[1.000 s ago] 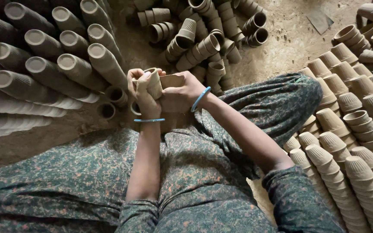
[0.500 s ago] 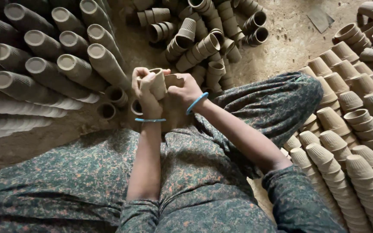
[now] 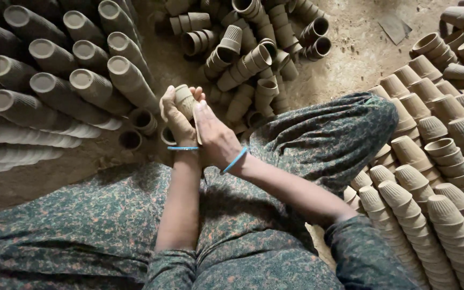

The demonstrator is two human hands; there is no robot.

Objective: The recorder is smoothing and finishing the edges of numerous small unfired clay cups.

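Note:
A small ribbed clay cup (image 3: 184, 100) is gripped by my left hand (image 3: 174, 119), held above my lap with its base pointing up. My right hand (image 3: 214, 133) lies flat against the cup's side, fingers straight and pressed to it. Both wrists wear thin blue bangles. My knees, in green patterned cloth, spread out below the hands. The cup's mouth is hidden behind the hands.
Long stacks of nested clay cups (image 3: 55, 80) lie on their sides at the left. Loose cups (image 3: 248, 59) are heaped on the dirt floor ahead. Rows of upside-down cup stacks (image 3: 436, 177) crowd the right side. A few open cups (image 3: 135, 131) sit near my left hand.
The cup has turned in my hands, and my right hand has shifted from cupping it to lying flat along its side. The hands sit slightly lower.

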